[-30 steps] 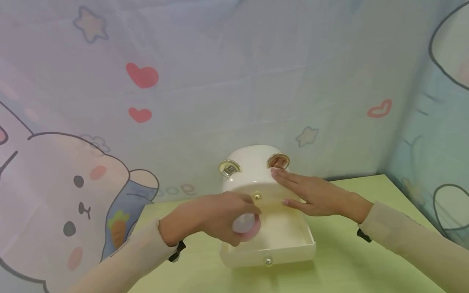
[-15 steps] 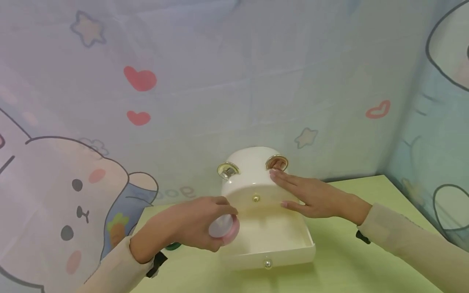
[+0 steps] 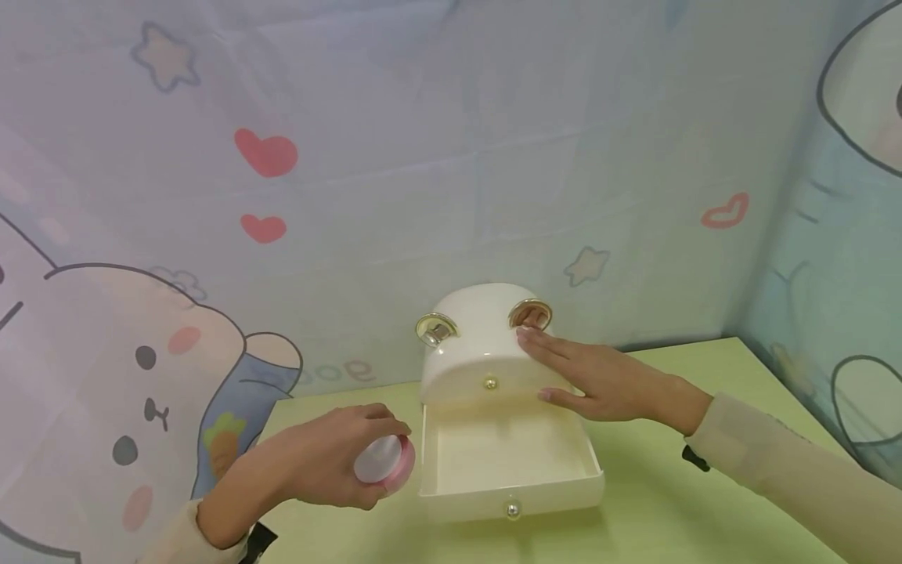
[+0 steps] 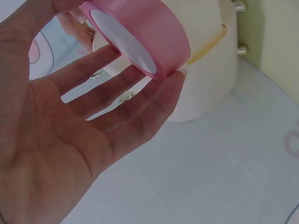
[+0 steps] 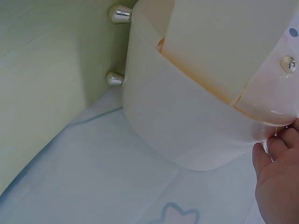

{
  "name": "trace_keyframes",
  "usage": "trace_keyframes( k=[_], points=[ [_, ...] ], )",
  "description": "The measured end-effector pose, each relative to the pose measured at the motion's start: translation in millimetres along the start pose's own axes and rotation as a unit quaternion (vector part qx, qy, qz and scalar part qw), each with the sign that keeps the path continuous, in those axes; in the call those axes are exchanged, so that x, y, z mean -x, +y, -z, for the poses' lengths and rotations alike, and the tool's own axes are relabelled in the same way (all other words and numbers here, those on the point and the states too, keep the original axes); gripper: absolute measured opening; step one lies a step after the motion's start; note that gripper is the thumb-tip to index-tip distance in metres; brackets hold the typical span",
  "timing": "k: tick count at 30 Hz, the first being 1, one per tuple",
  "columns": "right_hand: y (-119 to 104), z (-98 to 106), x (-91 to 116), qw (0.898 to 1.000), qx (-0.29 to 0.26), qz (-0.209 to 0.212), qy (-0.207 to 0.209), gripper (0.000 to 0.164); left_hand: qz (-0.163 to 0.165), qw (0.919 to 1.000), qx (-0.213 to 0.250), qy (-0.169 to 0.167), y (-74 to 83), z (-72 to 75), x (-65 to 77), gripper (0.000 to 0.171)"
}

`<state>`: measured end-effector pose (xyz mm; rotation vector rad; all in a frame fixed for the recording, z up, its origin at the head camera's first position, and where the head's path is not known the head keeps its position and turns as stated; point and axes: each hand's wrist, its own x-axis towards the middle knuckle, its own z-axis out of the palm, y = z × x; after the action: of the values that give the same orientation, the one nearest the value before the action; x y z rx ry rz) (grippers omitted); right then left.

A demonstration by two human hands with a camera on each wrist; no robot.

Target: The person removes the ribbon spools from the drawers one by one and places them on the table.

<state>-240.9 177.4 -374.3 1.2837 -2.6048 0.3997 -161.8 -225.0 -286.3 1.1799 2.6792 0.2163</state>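
Between thumb and fingertips my left hand pinches a roll of pink satin ribbon by its edges. The left wrist view shows the roll's white side facing the palm. The roll is tilted, left of the pulled-out drawer of a small cream-white cabinet. That drawer is the lower one, and its inside looks bare. My right hand rests on the cabinet's right side with straight fingers, fingertips by the right gold-rimmed ear.
A round gold knob sits on the upper drawer front and another knob on the lower one. The cabinet stands on a pale green table. Behind it hangs a cartoon-printed cloth, and a second printed cloth closes off the right.
My left hand has carried the ribbon roll from above the open drawer to the left, off the drawer's side. The right hand stays on the cabinet.
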Motion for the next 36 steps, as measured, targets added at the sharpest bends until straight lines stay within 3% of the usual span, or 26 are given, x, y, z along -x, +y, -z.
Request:
trace_keyframes(
  k=[9, 16, 26, 36],
  points=[
    [0.2, -0.9, -0.3, 1.0, -0.001, 0.0, -0.001, 0.076, 0.026, 0.9985, -0.002, 0.047, -23.2, -14.7, 24.9, 0.053],
    [0.4, -0.4, -2.9, 1.0, 0.0, 0.002, -0.002, 0.076, 0.053, 0.9965, 0.017, 0.062, -44.0, -30.0, 41.0, 0.052],
    [0.2, 0.0, -1.6, 1.0, -0.003, -0.006, -0.006, 0.077, 0.115, 0.9917, 0.024, 0.053, -73.3, -69.0, 55.0, 0.058],
    [0.8, -1.9, -0.6, 1.0, -0.002, -0.003, -0.004, 0.077, 0.132, 0.9873, 0.062, 0.064, -101.2, -108.2, 70.1, 0.057]
  ],
)
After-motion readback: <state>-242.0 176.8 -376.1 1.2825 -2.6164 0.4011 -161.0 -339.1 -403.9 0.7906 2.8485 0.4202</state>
